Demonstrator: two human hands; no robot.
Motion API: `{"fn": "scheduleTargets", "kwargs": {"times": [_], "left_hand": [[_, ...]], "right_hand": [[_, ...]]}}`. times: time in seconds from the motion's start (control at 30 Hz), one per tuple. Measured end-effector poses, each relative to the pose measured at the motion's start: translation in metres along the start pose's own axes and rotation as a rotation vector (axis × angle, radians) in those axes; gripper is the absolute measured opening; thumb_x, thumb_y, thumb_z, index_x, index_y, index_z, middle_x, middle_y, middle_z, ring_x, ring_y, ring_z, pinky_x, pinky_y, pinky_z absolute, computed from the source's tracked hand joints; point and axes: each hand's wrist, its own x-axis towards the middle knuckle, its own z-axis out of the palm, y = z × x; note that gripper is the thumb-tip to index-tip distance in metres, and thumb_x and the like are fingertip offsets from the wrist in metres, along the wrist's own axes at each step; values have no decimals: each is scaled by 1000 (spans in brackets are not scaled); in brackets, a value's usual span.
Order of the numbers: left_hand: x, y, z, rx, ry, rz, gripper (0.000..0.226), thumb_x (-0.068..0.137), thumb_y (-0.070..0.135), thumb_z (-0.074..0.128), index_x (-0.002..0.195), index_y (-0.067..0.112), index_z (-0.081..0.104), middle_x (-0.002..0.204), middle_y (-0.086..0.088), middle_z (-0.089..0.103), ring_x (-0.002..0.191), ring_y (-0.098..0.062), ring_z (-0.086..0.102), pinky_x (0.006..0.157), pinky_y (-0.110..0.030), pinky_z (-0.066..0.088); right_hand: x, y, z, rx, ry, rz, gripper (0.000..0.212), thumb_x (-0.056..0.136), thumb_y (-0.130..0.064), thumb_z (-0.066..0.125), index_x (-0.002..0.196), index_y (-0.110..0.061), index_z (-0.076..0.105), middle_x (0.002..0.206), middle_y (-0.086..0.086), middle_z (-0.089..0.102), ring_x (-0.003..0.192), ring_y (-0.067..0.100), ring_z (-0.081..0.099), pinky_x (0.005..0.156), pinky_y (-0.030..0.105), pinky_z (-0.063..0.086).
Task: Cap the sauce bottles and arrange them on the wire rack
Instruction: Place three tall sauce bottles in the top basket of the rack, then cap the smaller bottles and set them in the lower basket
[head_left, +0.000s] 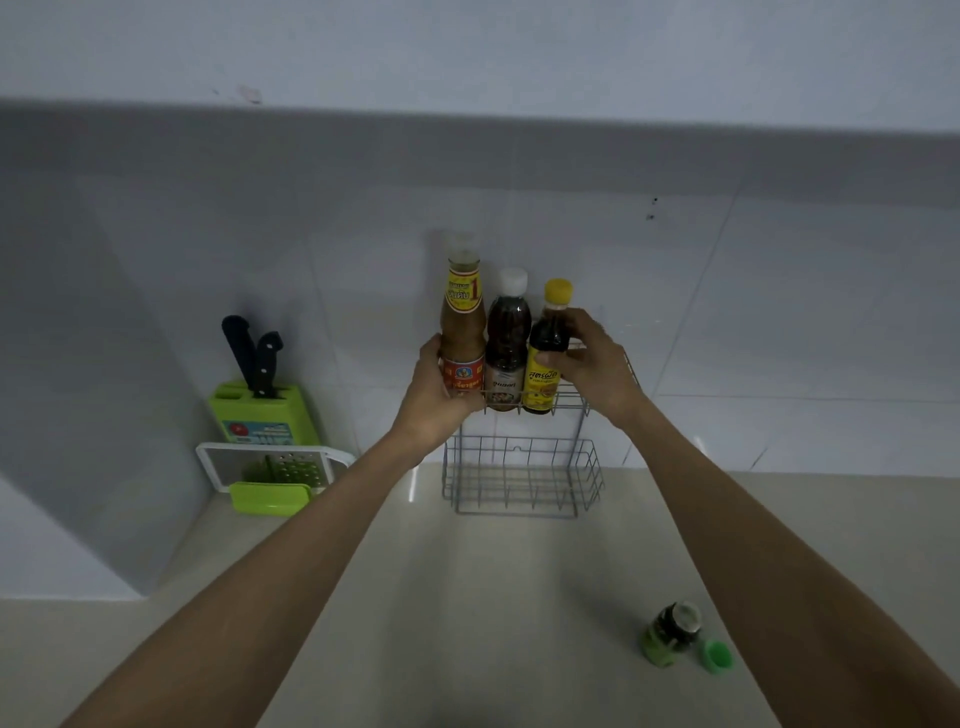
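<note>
On the pale surface one open green bottle waits, slippery and light. Your left hand fingers wrap the tall bottle; your right hand pinches the yellow-capped bottle.

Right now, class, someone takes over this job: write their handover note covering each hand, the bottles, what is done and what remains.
Left hand: grip on the tall orange-brown sauce bottle.
Right hand: grip on the yellow-capped dark bottle.
Done: these two and the white-capped brown bottle stand capped on the grey wire rack's upper shelf.
Left: small green-labelled bottle on the counter, uncapped, its green cap beside it. Cap and shelve it.
</note>
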Motion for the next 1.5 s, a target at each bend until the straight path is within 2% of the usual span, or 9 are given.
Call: {"fn": "scheduleTargets", "kwargs": {"times": [0.1,0.23,0.33,0.53,0.7,0.93,1.1,1.37,1.5], "left_hand": [[4,-5,-3,26,-6,-20,90,76,-2,74,145,22,22,116,16,49,100,0,55,89,-25,47],[-1,-5,-9,105,-78,-6,92,80,-1,69,150,22,14,116,30,45,100,13,51,78,-5,43],[-18,-6,-15,175,-68,-62,90,85,11,68,153,24,9,150,13,32,133,-5,37,104,-21,35],[-95,-40,-56,32,-100,-118,44,88,-5,61,119,25,59,131,-1,60,130,-24,50,102,-25,45],[-295,-92,-122,15,-108,-450,59,83,-25,46,127,14,55,132,-5,59,129,-26,52,90,-22,47],[-321,-127,-91,163,-520,-479,79,73,5,70,139,37,41,138,25,45,124,13,38,99,-18,34],[-327,-151,-43,225,-173,-369,44,72,53,75,108,32,63,107,11,69,100,-5,64,91,-35,54],[-316,-137,-23,89,169,-224,34,75,26,76,96,47,60,91,20,70,86,3,64,75,-9,48],[-277,-94,-43,-19,228,-251,16,57,15,69,65,25,61,61,3,63,58,-14,58,63,-34,49]], "right_hand": [[1,5,1,-69,-24,-6,48,86,-17,70,129,-20,49,111,-20,57,112,5,53,91,23,51],[-3,4,3,-85,-64,75,63,85,-32,71,137,-22,37,117,-15,55,113,10,53,90,25,47],[-16,1,7,-62,-52,146,80,84,-37,71,145,-24,21,137,-5,49,125,13,47,101,35,43],[-81,-12,29,-98,299,-101,42,90,-16,61,128,-25,43,124,-10,55,114,6,54,97,27,47],[-209,-28,122,-223,-457,-143,18,90,-13,61,104,-24,66,104,-8,66,95,3,62,88,35,53],[-227,-58,144,-314,-850,-222,40,78,-69,58,100,-35,62,93,-14,64,85,1,60,75,29,54],[-241,-69,159,-565,-917,-447,48,71,-77,54,95,-35,49,87,-14,52,74,7,48,57,27,39],[-223,-95,147,-510,-1014,-369,36,91,-36,60,122,-19,56,110,4,60,104,20,50,89,35,44],[-181,-123,131,-446,-948,-336,38,94,-22,58,132,-24,55,130,1,61,116,18,52,89,24,37]]}}
